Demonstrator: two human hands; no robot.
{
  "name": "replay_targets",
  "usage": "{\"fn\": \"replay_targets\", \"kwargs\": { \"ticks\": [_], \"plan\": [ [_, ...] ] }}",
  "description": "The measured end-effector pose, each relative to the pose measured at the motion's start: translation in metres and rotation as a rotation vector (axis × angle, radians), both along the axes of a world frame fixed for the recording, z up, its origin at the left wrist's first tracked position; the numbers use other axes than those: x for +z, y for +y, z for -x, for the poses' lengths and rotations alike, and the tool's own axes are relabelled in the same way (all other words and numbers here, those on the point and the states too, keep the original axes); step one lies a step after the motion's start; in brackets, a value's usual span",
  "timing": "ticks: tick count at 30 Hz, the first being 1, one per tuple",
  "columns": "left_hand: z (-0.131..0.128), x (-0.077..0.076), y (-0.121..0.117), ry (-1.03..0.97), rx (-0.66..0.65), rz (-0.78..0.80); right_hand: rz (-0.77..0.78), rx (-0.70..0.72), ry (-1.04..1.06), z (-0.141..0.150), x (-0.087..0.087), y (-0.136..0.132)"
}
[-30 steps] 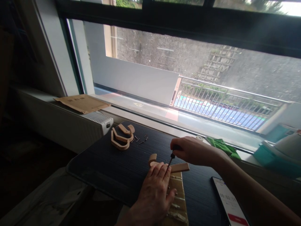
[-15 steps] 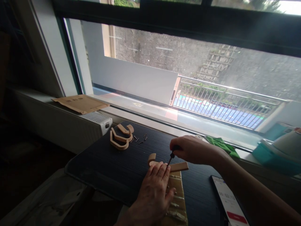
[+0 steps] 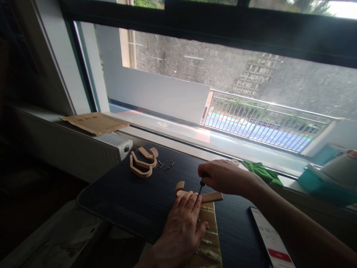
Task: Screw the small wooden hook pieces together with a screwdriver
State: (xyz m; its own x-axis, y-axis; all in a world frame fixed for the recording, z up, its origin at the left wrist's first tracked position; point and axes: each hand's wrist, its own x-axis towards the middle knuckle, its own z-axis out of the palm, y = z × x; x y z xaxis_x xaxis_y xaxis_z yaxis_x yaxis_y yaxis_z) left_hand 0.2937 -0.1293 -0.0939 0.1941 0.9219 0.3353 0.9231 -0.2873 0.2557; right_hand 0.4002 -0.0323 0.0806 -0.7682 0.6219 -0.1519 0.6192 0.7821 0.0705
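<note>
My right hand (image 3: 220, 174) is closed round the dark handle of a screwdriver (image 3: 202, 184). Its shaft points down at a light wooden hook (image 3: 213, 197), beside the fingertips of my left hand (image 3: 182, 219). The left fingers lie close together over the middle of that hook and hold it down, with the thumb spread to the side. Beneath the hand is a yellowish block (image 3: 209, 215) wrapped in clear tape. The tip of the screwdriver is hidden by the fingers, and I see no screw there.
More wooden hooks (image 3: 141, 169) and several loose screws (image 3: 166, 163) lie at the back of the dark table (image 3: 117, 201). At right rests a phone (image 3: 269, 232) with a running timer. A green cloth (image 3: 263, 173), a brown envelope (image 3: 96, 123) and a teal container (image 3: 316, 186) are along the window.
My right hand has shifted slightly left with the screwdriver, which stands a bit more upright. The left hand stays over the hook. The whole view has drifted slightly.
</note>
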Motion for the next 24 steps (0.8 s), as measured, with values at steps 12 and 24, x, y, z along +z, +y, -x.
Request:
{"fn": "replay_targets", "kwargs": {
  "ticks": [12,24],
  "plan": [
    [-0.0011,0.0007,-0.0011,-0.037,-0.004,-0.009,0.008,-0.019,0.019,-0.0048,-0.0062,0.0002],
    [-0.0008,0.0009,-0.0014,-0.024,0.001,-0.02,0.006,0.007,-0.022,-0.0026,-0.0017,-0.0008]
  ]
}}
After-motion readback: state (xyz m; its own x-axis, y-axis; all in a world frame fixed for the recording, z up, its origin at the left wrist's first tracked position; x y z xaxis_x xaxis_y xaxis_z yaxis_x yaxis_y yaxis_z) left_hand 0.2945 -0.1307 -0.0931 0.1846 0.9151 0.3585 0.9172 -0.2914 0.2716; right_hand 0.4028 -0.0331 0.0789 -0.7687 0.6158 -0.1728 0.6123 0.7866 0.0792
